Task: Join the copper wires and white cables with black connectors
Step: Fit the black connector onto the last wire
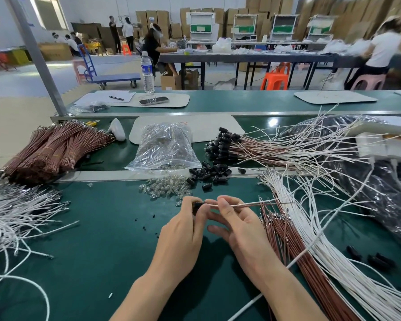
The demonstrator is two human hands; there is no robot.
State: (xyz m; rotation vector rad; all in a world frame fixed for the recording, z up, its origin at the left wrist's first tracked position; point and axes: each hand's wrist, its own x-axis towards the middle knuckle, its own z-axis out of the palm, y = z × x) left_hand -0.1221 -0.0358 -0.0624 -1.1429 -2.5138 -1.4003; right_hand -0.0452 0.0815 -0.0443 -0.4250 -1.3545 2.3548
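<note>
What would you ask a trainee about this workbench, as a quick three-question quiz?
1. True or false: the left hand pinches a black connector.
2. What does the right hand hold? A) a pen B) thin wires C) a bottle
3. Fill in: the tied bundles of brown wires lie on the ____ side of the bench.

Key: 1 true; 2 B; 3 left.
</note>
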